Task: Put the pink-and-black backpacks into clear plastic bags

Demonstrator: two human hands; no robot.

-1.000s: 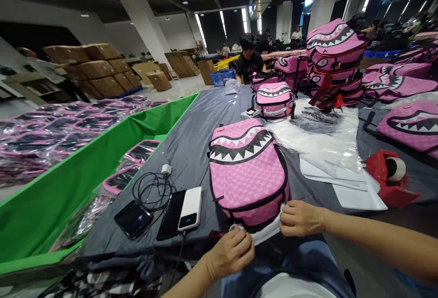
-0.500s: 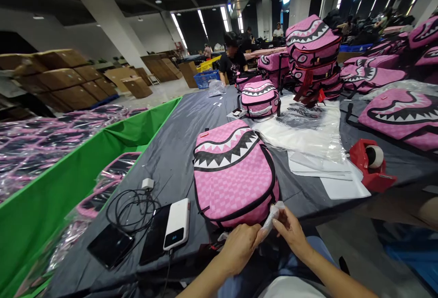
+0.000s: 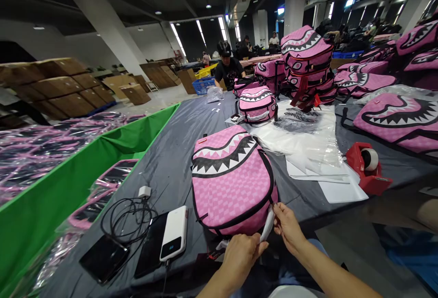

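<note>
1. The pink backpack [image 3: 236,184] lies face up on the grey-covered tabletop [image 3: 167,147], directly ahead of the person and beyond the 2 hands, its base towards them.
2. Its long axis runs away from the body, leaning a little left at the far end, where the shark-mouth print crosses it.
3. A white strip [image 3: 268,226] hangs at the backpack's near right corner; it runs steeply down from there towards the left hand, so it lies between the 2 hands.
4. The right hand [image 3: 288,226] is at the upper end, its fingertips pinching the strip beside the corner. It looks the nearer of the 2 to that corner.
5. The left hand [image 3: 243,250] is lower, in front of the base, fingers curled and thumb pointing right, gripping the strip's lower end. Whether its knuckles touch the backpack, I cannot tell.
6. The hands are close together but apart, joined only by the strip.
7. To the left on the tabletop lies a white power bank [image 3: 175,234]; well to the right stands a red tape dispenser [image 3: 367,170].
</note>
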